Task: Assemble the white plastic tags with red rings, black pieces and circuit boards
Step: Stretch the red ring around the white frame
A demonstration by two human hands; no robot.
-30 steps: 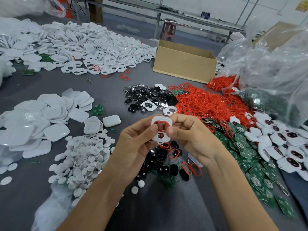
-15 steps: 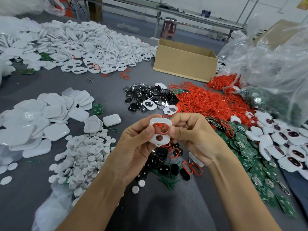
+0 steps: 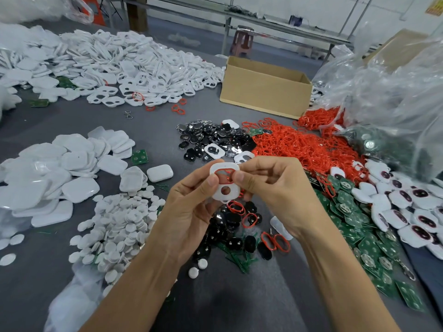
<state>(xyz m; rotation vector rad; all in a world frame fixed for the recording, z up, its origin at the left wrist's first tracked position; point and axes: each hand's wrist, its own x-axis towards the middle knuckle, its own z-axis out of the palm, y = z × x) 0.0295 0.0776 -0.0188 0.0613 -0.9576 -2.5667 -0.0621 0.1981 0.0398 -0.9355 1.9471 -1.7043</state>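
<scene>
Both hands hold one white plastic tag above the grey table. My left hand pinches its left edge with thumb on the front. My right hand pinches its right side, the thumb pressing a red ring into the tag's upper opening. The lower round hole is see-through. Below the hands lie black pieces and loose red rings. A red ring heap and green circuit boards lie to the right.
White covers and white round discs lie left. A large heap of white tag frames fills the back left. A cardboard box stands behind, clear plastic bags right. Tags with rings and black pieces fitted lie far right.
The tag has been raised and tilted slightly; the dark shape seen in its lower hole a second ago is gone. My right thumb keeps working the red ring at the upper opening.
</scene>
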